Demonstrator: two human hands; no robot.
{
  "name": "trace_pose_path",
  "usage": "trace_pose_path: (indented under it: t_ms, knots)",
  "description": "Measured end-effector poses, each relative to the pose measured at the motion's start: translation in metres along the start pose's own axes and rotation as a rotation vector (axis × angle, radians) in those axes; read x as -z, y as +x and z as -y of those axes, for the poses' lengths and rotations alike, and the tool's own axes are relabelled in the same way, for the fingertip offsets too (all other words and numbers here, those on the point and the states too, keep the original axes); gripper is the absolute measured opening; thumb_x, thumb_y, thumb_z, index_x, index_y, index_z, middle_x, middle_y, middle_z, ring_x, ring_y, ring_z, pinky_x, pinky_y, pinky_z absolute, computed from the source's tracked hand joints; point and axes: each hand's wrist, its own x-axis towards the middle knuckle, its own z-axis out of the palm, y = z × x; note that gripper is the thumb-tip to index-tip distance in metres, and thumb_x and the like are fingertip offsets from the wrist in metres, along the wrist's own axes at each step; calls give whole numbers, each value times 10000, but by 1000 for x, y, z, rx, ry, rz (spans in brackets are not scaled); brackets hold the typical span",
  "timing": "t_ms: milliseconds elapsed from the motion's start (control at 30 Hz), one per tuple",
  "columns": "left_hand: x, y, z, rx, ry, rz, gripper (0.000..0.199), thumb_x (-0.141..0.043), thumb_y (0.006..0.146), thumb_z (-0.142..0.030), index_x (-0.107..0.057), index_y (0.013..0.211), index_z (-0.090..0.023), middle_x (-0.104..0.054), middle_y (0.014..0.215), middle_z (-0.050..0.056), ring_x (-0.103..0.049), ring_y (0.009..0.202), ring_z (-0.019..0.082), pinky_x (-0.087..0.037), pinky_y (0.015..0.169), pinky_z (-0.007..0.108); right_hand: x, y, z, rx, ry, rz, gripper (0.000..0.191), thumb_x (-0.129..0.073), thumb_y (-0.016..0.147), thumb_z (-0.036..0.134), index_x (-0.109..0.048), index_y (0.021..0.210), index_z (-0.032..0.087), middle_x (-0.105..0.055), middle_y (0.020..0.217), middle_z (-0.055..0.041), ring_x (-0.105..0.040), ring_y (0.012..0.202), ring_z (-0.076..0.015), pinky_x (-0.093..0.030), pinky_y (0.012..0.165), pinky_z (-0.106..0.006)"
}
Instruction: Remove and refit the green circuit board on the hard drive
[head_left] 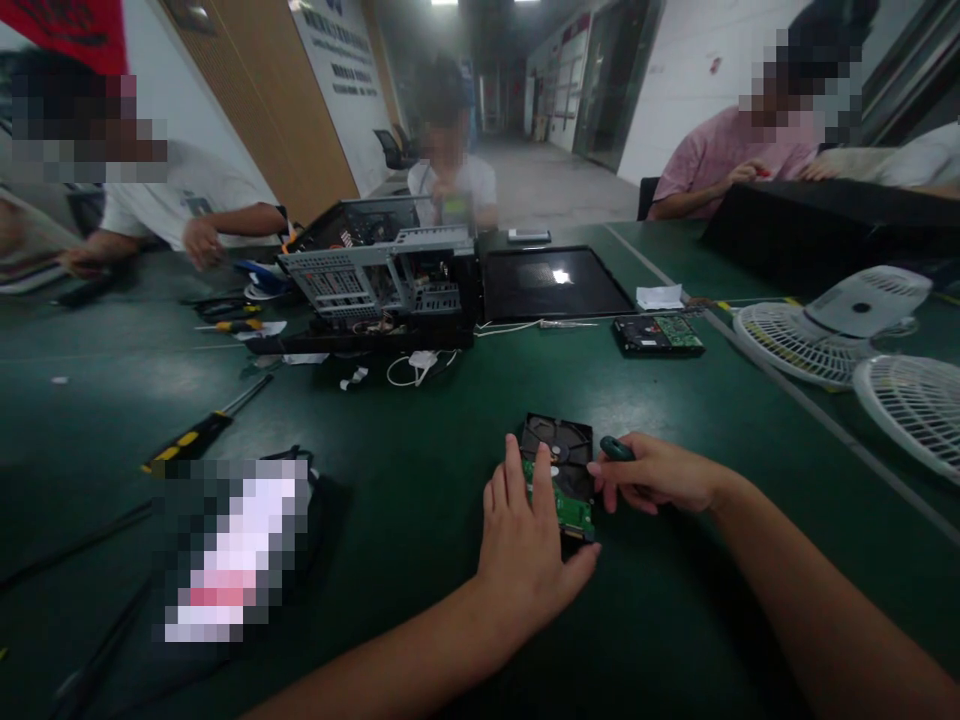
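A hard drive (574, 470) lies on the green table with its green circuit board facing up. My left hand (525, 530) is over its left side. Two fingers stretch across the drive, the others rest along its left edge, and the thumb is by its near right corner, holding it in place. At the drive's right edge, my right hand (660, 475) is closed round a screwdriver with a dark green handle (616, 449). The screwdriver's tip is hidden by the fingers. Farther off to the right is a second hard drive (660, 336).
An opened computer case (382, 285) stands beyond, beside a dark flat panel (555, 283). On the left lie a yellow-and-black screwdriver (199, 438) and a blurred-out bright phone-like object (240, 550). White fan parts (810, 335) are at the right. Several people sit around the table.
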Motion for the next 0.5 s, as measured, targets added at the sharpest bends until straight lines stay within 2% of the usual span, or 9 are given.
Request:
trace_pose_path:
  t_ms: [133, 233, 300, 367, 433, 500]
  knots:
    - [7, 8, 9, -42, -21, 8, 1088, -778, 763, -489, -166, 1622, -222, -68, 1723, 221, -384, 1459, 498, -404, 1143, 668, 8, 0, -2, 11, 33, 26, 442, -748, 867, 569, -707, 953, 138, -747, 818, -99, -479, 434, -54, -182, 378, -204]
    - [12, 22, 20, -71, -59, 34, 1097, -805, 748, -516, -194, 1614, -230, -1, 1728, 211, -370, 1464, 523, -419, 1137, 667, 22, -1, 1, 57, 59, -42, 429, -774, 859, 537, -697, 1023, 148, -671, 689, -28, -394, 431, -45, -165, 399, -204]
    - [14, 36, 26, -86, -87, 78, 1105, -815, 743, -531, -204, 1614, -233, 9, 1728, 203, -392, 1453, 520, -436, 1132, 661, 33, -3, 6, 108, 90, -153, 438, -818, 827, 509, -688, 1049, 154, -625, 675, 3, -396, 458, -50, -178, 413, -206]
    - [16, 52, 29, -110, -107, 110, 1110, -822, 736, -540, -215, 1613, -232, -29, 1721, 197, -387, 1459, 520, -429, 1146, 661, 41, -4, 15, 207, 156, -314, 422, -851, 796, 486, -672, 988, 155, -620, 722, -2, -425, 497, -56, -215, 430, -213]
    - [16, 69, 31, -148, -131, 117, 1104, -831, 732, -534, -232, 1608, -231, -74, 1708, 193, -392, 1464, 505, -426, 1165, 642, 42, -8, 30, 359, 229, -485, 389, -867, 776, 466, -637, 890, 173, -597, 724, 3, -430, 515, -64, -233, 442, -228]
    - [14, 84, 33, -185, -154, 116, 1112, -842, 726, -527, -234, 1608, -227, -93, 1694, 195, -418, 1453, 490, -430, 1174, 621, 32, -16, 46, 552, 268, -616, 357, -866, 778, 432, -592, 817, 207, -509, 656, 41, -386, 502, -69, -232, 450, -246]
